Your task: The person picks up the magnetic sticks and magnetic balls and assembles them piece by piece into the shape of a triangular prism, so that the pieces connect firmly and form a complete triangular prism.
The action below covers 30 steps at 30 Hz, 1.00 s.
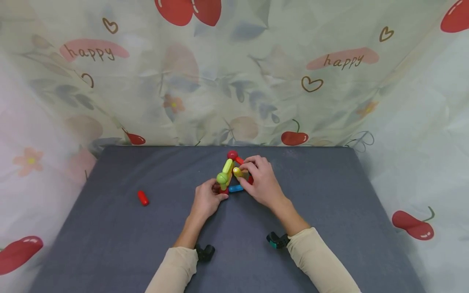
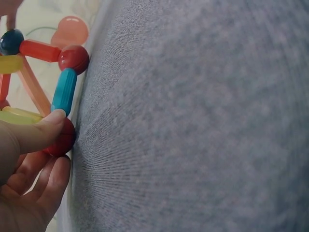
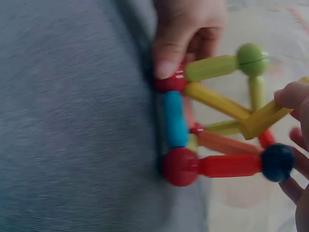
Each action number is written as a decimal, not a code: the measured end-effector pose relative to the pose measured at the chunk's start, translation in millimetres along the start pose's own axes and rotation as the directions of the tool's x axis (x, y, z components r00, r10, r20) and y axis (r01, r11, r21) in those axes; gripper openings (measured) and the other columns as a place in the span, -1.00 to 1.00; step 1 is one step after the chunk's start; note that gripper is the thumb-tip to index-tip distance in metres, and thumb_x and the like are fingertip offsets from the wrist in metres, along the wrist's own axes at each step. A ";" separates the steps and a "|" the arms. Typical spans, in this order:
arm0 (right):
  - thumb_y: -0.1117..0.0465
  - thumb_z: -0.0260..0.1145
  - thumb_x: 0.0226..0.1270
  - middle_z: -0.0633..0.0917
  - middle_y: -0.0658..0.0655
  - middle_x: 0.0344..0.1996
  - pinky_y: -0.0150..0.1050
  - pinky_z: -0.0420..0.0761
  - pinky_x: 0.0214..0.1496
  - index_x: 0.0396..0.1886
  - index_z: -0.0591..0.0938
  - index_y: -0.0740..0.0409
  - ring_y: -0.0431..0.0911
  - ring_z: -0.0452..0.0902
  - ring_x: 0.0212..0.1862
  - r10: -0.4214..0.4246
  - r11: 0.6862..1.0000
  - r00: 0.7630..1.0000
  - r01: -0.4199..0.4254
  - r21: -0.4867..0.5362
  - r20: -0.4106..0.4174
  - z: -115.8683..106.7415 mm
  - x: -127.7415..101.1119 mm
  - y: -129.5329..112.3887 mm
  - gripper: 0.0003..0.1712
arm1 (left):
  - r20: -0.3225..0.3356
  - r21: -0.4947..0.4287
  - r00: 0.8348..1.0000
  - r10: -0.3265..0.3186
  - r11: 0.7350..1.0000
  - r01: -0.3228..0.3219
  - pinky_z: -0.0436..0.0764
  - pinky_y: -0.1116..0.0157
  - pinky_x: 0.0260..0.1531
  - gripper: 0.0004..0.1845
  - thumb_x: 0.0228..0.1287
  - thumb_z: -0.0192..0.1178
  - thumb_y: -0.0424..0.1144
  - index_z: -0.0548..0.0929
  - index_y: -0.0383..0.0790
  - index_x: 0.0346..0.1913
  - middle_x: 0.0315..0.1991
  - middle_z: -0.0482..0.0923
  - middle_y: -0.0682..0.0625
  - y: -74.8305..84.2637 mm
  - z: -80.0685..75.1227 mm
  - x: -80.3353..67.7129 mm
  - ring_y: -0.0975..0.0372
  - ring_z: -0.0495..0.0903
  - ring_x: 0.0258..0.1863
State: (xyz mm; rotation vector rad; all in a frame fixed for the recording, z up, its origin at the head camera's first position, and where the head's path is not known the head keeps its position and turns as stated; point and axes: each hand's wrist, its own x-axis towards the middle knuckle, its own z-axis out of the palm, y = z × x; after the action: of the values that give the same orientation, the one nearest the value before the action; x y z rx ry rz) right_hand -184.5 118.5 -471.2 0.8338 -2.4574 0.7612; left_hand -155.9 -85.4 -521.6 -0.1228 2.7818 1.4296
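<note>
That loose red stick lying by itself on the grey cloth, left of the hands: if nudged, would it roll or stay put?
The red stick looks like a short round-ended capsule, so it would probably roll sideways if pushed across its length. The grey cloth looks knitted and matte, which likely slows it. It seems small, smooth plastic, so probably light and a bit slippery.

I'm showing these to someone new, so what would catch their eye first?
First, the bright rod-and-ball structure in the middle of the grey table, with both hands on it: the left hand pinches a red ball at its near corner, and the right hand grips a yellow rod. Next, a lone red rod lies apart on the left. Behind hangs a cherry-print cloth.
</note>
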 end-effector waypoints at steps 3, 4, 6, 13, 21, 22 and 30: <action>0.08 0.54 0.22 0.55 0.20 0.17 0.08 0.44 0.16 -0.10 0.72 0.03 0.13 0.40 0.14 0.008 0.995 0.999 -0.004 -0.097 0.035 9.4 -5.9 2.7 -0.71 | -0.005 0.009 1.000 0.000 1.000 0.000 0.75 0.15 -0.13 -0.61 0.07 0.57 -0.28 0.72 -0.19 -0.01 -0.19 0.76 -0.08 -0.7 -0.4 0.4 0.17 0.77 -0.22; 0.08 0.54 0.22 0.53 0.21 0.21 0.12 0.42 0.20 -0.10 0.72 0.02 0.16 0.37 0.18 0.014 0.993 0.999 -0.009 -0.115 0.044 11.7 -7.4 3.4 -0.71 | -0.005 0.011 1.000 0.000 1.000 0.000 0.75 0.15 -0.13 -0.61 0.08 0.57 -0.28 0.72 -0.19 -0.02 -0.19 0.76 -0.08 -0.8 -0.6 0.5 0.17 0.76 -0.23; 0.07 0.54 0.22 0.49 0.24 0.27 0.17 0.38 0.25 -0.12 0.74 0.01 0.20 0.33 0.23 0.026 0.990 0.998 -0.017 -0.142 0.062 15.6 -9.7 4.3 -0.73 | -0.003 0.015 1.000 0.000 1.000 0.000 0.74 0.15 -0.13 -0.61 0.08 0.57 -0.27 0.72 -0.19 -0.01 -0.19 0.76 -0.08 -0.7 -0.8 0.7 0.18 0.76 -0.23; 0.03 0.52 0.25 0.40 0.24 0.39 0.19 0.32 0.25 -0.16 0.76 -0.04 0.21 0.26 0.32 0.079 0.985 0.991 -0.061 -0.159 0.110 23.2 -11.4 3.4 -0.78 | 0.009 0.037 1.000 -0.014 0.999 0.013 0.74 0.14 -0.12 -0.62 0.10 0.56 -0.28 0.71 -0.19 -0.01 -0.18 0.75 -0.08 2.3 -0.7 0.3 0.18 0.75 -0.22; -0.01 0.53 0.25 0.38 0.26 0.42 0.19 0.33 0.24 -0.17 0.77 -0.14 0.22 0.26 0.32 0.062 0.980 0.992 -0.040 -0.194 0.110 28.1 -9.8 -1.0 -0.80 | -0.018 0.134 1.000 -0.008 0.991 0.011 0.71 0.10 -0.12 -0.65 0.12 0.55 -0.26 0.70 -0.18 -0.04 -0.13 0.75 -0.09 7.2 1.0 -0.7 0.11 0.71 -0.19; -0.02 0.53 0.25 0.37 0.26 0.43 0.19 0.33 0.23 -0.17 0.76 -0.14 0.22 0.26 0.32 0.057 0.980 0.992 -0.035 -0.194 0.110 28.6 -9.6 -1.1 -0.80 | -0.024 0.144 1.000 -0.008 0.990 0.011 0.71 0.10 -0.10 -0.65 0.12 0.55 -0.26 0.70 -0.19 -0.04 -0.13 0.75 -0.09 7.6 1.4 -1.0 0.10 0.71 -0.17; -0.01 0.56 0.21 0.33 0.25 0.39 0.14 0.43 0.33 0.34 0.49 0.06 0.18 0.28 0.32 0.242 0.966 0.968 -0.246 0.076 0.066 24.5 -18.8 12.7 -0.26 | -0.035 0.162 0.999 0.007 0.987 -0.002 0.71 0.08 -0.05 -0.63 0.14 0.53 -0.28 0.70 -0.19 0.01 -0.08 0.74 -0.10 7.3 3.3 1.1 0.08 0.72 -0.10</action>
State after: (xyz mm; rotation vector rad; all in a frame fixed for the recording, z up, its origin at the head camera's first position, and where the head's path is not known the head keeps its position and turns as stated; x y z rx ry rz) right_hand -184.5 119.6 -504.5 0.5934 -2.6261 0.9443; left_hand -157.6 -78.6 -517.6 -0.1411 2.9135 1.2072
